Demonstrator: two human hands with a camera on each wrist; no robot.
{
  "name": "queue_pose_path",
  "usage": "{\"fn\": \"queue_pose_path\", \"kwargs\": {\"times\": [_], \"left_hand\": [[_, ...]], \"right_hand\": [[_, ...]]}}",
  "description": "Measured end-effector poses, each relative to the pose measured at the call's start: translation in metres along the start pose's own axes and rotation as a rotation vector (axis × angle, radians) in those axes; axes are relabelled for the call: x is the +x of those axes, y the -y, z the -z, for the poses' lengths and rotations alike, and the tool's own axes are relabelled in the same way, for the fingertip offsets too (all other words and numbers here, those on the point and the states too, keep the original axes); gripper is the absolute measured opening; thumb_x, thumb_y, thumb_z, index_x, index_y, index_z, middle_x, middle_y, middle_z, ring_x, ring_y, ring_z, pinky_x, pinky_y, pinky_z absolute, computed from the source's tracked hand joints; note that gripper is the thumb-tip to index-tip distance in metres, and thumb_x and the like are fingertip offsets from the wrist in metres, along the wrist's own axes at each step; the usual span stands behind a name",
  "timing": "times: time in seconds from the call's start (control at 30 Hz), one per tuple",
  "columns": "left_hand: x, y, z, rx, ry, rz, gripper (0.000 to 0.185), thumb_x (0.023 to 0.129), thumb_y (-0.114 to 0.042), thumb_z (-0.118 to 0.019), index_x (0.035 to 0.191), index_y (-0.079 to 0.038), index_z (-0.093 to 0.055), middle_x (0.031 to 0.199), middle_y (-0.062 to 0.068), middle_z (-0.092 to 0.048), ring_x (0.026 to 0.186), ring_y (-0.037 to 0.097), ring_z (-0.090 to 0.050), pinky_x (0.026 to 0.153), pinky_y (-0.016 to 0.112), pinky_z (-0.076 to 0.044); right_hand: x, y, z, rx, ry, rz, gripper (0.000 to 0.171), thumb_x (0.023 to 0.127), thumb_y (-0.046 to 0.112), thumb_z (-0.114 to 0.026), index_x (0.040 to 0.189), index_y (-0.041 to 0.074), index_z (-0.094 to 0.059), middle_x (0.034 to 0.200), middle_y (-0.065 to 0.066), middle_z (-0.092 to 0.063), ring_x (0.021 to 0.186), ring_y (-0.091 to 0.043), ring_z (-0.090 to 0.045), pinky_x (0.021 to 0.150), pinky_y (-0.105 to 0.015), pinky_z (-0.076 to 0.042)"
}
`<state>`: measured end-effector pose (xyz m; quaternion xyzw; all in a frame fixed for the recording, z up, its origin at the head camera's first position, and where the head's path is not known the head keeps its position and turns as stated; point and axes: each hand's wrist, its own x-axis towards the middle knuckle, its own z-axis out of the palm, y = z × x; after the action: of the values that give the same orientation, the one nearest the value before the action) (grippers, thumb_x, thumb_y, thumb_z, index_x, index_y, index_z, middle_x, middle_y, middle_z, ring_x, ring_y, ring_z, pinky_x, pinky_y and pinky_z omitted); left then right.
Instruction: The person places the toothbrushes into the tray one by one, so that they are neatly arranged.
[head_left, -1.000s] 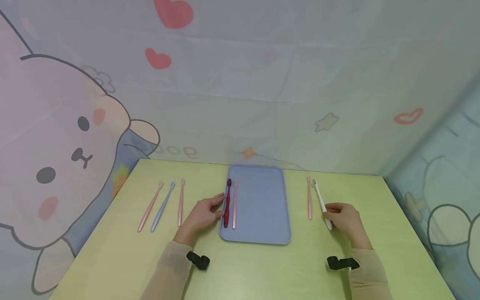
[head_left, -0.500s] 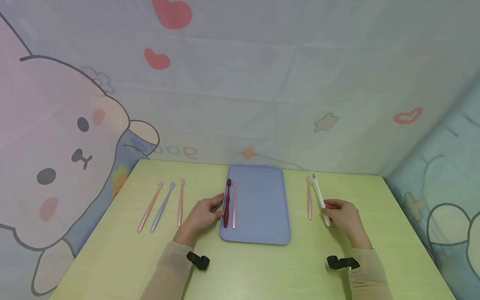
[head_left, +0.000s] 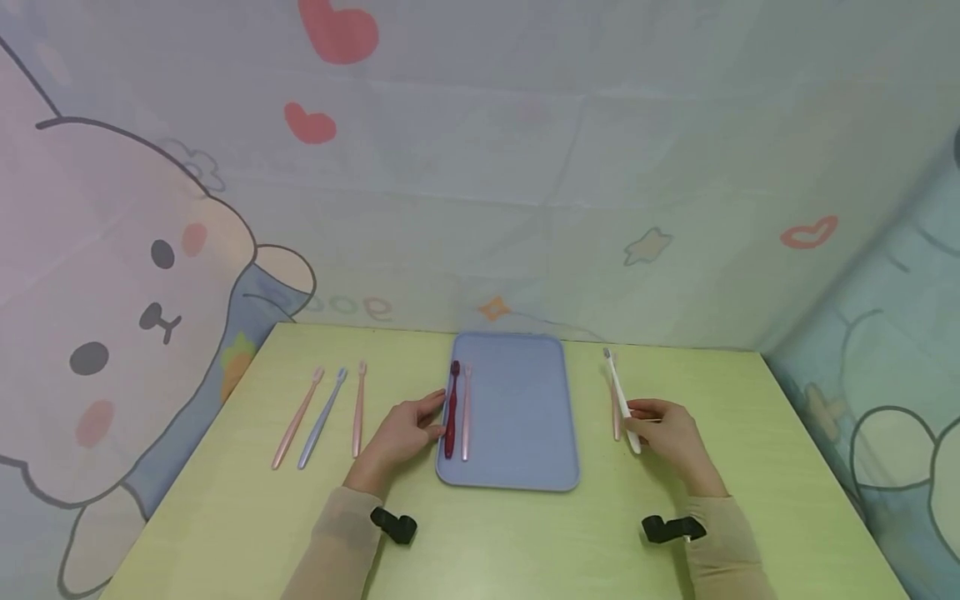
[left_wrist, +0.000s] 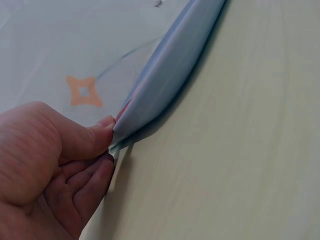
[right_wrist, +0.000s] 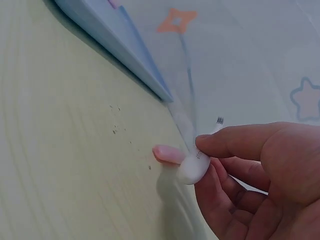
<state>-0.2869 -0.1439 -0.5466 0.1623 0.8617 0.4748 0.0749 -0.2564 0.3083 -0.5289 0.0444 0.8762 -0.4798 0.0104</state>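
My right hand (head_left: 670, 433) pinches the white toothbrush (head_left: 621, 400) near its handle end, fingers (right_wrist: 227, 142) and thumb clamped on it. In the right wrist view the butt of the handle sits between thumb and forefinger, raised off the table (head_left: 525, 533). The brush angles away from me, head pointing to the far edge, right of the blue tray (head_left: 525, 433). Just beside it lies a pink toothbrush (head_left: 616, 417) flat on the table; whether the two touch, I cannot tell.

My left hand (head_left: 401, 433) rests on the table at the tray's left edge. In the left wrist view thumb and fingers (left_wrist: 95, 135) are closed on the tray's rim, pinching it.

Inside the tray, along its left side, a dark red toothbrush (head_left: 451, 412) and a pale pink toothbrush (head_left: 466, 414) lie side by side, heads away from me.

Well left of the tray are three more brushes in a row: a pink one (head_left: 297, 421), a light blue one (head_left: 322, 419), another pink one (head_left: 359, 410). They lie apart from each other, heads to the far edge.

Black wrist mounts (head_left: 393, 525) show on both sleeves. Cartoon backdrop (head_left: 150, 275) stands behind the table.
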Motion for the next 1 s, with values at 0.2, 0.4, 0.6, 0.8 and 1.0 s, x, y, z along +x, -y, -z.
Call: {"fn": "queue_pose_path", "kwargs": {"times": [0.2, 0.4, 0.6, 0.8, 1.0], "left_hand": [[-0.001, -0.001, 0.000, 0.000, -0.002, 0.002, 0.060, 0.100, -0.002, -0.071, 0.155, 0.002, -0.051, 0.164, 0.009, -0.047, 0.144, 0.030, -0.052, 0.121, 0.043, -0.042], [-0.001, -0.001, 0.000, 0.003, -0.003, -0.001, 0.059, 0.099, -0.001, -0.071, 0.155, 0.004, -0.052, 0.164, 0.010, -0.048, 0.144, 0.031, -0.053, 0.120, 0.043, -0.043], [-0.001, -0.002, 0.000, 0.007, -0.003, 0.008, 0.059, 0.100, -0.001, -0.071, 0.156, 0.002, -0.051, 0.164, 0.008, -0.047, 0.144, 0.030, -0.053, 0.120, 0.042, -0.042], [-0.001, -0.003, 0.001, 0.006, -0.001, 0.000, 0.060, 0.100, 0.000, -0.071, 0.156, 0.003, -0.050, 0.165, 0.010, -0.046, 0.144, 0.032, -0.052, 0.120, 0.044, -0.042], [-0.001, -0.002, 0.000, 0.009, -0.001, 0.007, 0.060, 0.100, -0.002, -0.071, 0.156, 0.002, -0.051, 0.164, 0.008, -0.047, 0.144, 0.030, -0.052, 0.121, 0.043, -0.041]], "right_hand": [[0.002, 0.005, -0.010, 0.028, 0.022, 0.035, 0.045, 0.097, 0.008, -0.076, 0.136, -0.011, -0.066, 0.114, -0.021, -0.073, 0.089, -0.014, -0.068, 0.069, -0.023, -0.060], [0.001, 0.010, -0.020, 0.079, 0.061, 0.026, 0.047, 0.098, 0.008, -0.076, 0.138, -0.013, -0.064, 0.114, -0.022, -0.073, 0.086, -0.014, -0.069, 0.069, -0.023, -0.062], [-0.001, 0.019, -0.032, 0.088, 0.092, 0.048, 0.048, 0.098, 0.011, -0.077, 0.139, -0.011, -0.064, 0.113, -0.020, -0.072, 0.087, -0.015, -0.067, 0.068, -0.023, -0.060], [-0.002, 0.025, -0.042, 0.107, 0.103, 0.061, 0.047, 0.098, 0.009, -0.076, 0.140, -0.009, -0.065, 0.114, -0.019, -0.071, 0.091, -0.015, -0.067, 0.071, -0.021, -0.060], [-0.004, 0.028, -0.049, 0.100, 0.093, 0.065, 0.044, 0.098, 0.009, -0.076, 0.137, -0.009, -0.067, 0.115, -0.021, -0.070, 0.094, -0.016, -0.067, 0.072, -0.021, -0.060]]}}
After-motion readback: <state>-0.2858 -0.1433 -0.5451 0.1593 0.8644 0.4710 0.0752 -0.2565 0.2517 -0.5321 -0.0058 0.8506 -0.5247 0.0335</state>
